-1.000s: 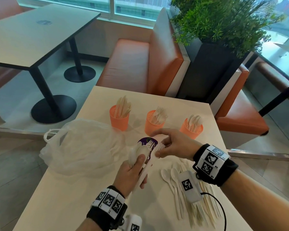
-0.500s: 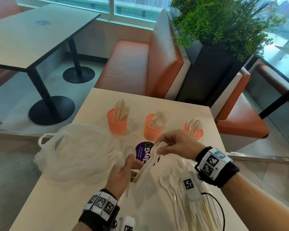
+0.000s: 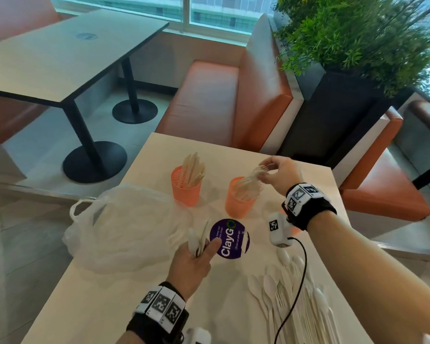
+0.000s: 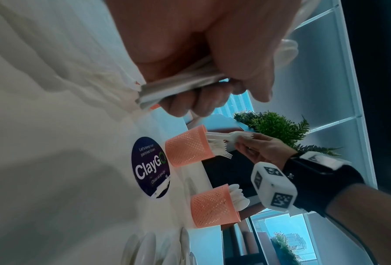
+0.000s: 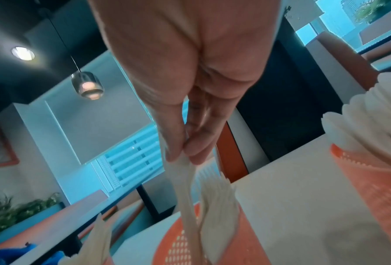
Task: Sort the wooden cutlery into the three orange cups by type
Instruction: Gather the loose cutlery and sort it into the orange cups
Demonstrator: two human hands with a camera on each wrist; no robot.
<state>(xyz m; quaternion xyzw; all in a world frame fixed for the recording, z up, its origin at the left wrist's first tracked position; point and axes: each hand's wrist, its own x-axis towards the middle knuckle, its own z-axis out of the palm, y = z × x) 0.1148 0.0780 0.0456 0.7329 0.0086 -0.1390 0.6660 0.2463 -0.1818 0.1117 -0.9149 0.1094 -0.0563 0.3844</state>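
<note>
Three orange mesh cups stand at the table's far side. The left cup (image 3: 186, 192) holds knives and the middle cup (image 3: 238, 203) holds forks. The spoon cup (image 4: 212, 208) is mostly hidden behind my right wrist in the head view. My right hand (image 3: 265, 170) pinches a pale fork (image 3: 252, 176) by its tine end, with the handle dipping into the middle cup (image 5: 178, 242). My left hand (image 3: 204, 247) grips a bundle of cutlery (image 4: 178, 87) upright near the purple sticker. A loose pile of spoons and forks (image 3: 296, 296) lies at the near right.
A crumpled clear plastic bag (image 3: 124, 227) covers the table's left half. A round purple ClayGo sticker (image 3: 229, 242) lies flat in the middle. An orange bench (image 3: 221, 100) and a black planter (image 3: 333, 115) stand beyond the far edge.
My right hand pulled a fork out of the left hand's bundle and carried it up and away to the middle cup. The left hand stayed low with the rest.
</note>
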